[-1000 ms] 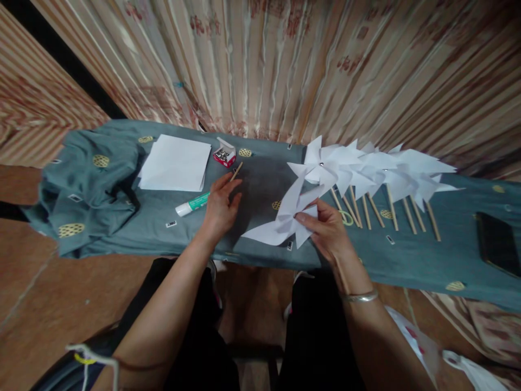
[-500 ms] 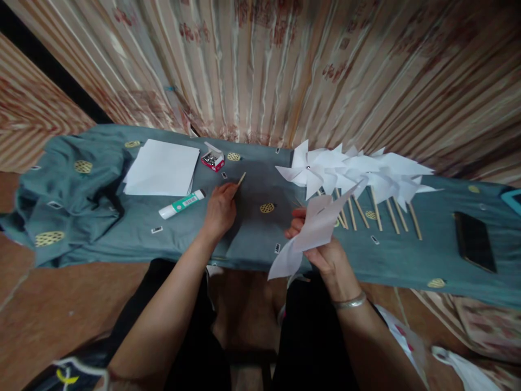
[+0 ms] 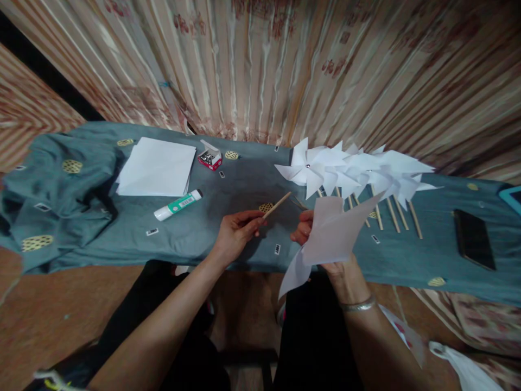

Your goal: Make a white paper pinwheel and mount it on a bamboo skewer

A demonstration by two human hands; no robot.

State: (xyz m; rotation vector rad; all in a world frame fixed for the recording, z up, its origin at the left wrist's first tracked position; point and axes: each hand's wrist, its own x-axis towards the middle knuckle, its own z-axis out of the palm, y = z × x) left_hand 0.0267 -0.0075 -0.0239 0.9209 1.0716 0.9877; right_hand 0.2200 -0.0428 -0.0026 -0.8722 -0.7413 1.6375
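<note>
Curtains (image 3: 260, 70) hang beyond the far edge of the table (image 3: 248, 174). Above its near edge, apart, the left hand (image 3: 239, 234) pinches a stick (image 3: 278, 205); the right hand (image 3: 302, 228) grips a paper pinwheel (image 3: 331, 233), likely light, easily creased, best held at its centre.

We can pass beyond the thin wooden stick (image 3: 277, 205), between the red cardboard box (image 3: 216, 164) and the obstructing white paper pinwheels (image 3: 386, 162).
</note>
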